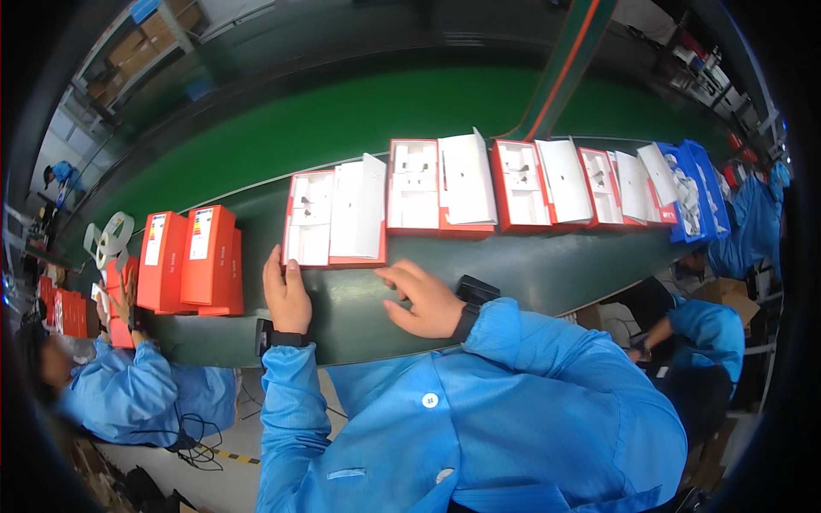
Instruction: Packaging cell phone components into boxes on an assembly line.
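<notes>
In front of me lies an open red box (310, 220) with a white compartmented insert; its lid, with a white booklet (359, 207) standing up in it, is folded out to the right. My left hand (287, 297) is at the box's near left corner, fingers stretched out and apart, seemingly touching its edge. Near the lid's front right corner is my right hand (424, 301), its fingers loosely bent and apart, with nothing visible in them. Another open box (414, 185) sits just beyond, its small dark parts in the insert.
More open boxes (520, 185) line up to the right, ending at blue bins (706, 192) holding white items. Closed red boxes (209, 256) stand at the left. A co-worker's hand (125, 299) holds a red box further left; tape rolls (114, 235) are behind it. A green belt (359, 107) runs beyond.
</notes>
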Demonstrator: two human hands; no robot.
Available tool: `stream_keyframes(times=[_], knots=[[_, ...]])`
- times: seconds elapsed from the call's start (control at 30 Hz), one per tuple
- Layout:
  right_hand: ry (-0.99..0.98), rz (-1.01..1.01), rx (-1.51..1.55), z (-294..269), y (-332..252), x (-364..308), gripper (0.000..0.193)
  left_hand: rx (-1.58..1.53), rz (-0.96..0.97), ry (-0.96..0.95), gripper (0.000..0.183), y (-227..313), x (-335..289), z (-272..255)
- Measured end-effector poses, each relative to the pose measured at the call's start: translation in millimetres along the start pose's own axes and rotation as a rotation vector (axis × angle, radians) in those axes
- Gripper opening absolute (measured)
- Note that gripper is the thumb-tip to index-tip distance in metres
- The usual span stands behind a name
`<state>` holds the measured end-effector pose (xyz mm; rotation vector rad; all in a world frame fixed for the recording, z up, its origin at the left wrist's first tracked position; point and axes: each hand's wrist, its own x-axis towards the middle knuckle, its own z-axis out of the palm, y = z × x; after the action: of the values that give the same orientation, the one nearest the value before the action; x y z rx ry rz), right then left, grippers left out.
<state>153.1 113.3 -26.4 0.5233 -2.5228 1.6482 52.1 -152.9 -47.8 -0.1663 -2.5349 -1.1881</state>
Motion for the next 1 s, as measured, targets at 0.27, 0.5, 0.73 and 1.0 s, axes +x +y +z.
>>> stream_keyframes(times=[0.27, 0.5, 0.73, 1.0], knots=[[-0.073, -0.076, -0.034, 1, 4, -4, 0.024, 0.042, 0.188, 0.054, 0.028, 61, -16, -79], [-0.144, -0.14, -0.109, -1, 4, -2, 0.022, 0.409, 0.304, 0.239, 0.039, 75, 42, -181], [-0.143, -0.135, -0.149, 0, 5, -3, 0.02, 0.867, 0.083, 0.08, 0.085, -20, 133, -240], [-0.095, -0.159, -0.178, 2, 8, -7, 0.021, 0.333, 0.014, 0.01, 0.076, -36, 128, -240]])
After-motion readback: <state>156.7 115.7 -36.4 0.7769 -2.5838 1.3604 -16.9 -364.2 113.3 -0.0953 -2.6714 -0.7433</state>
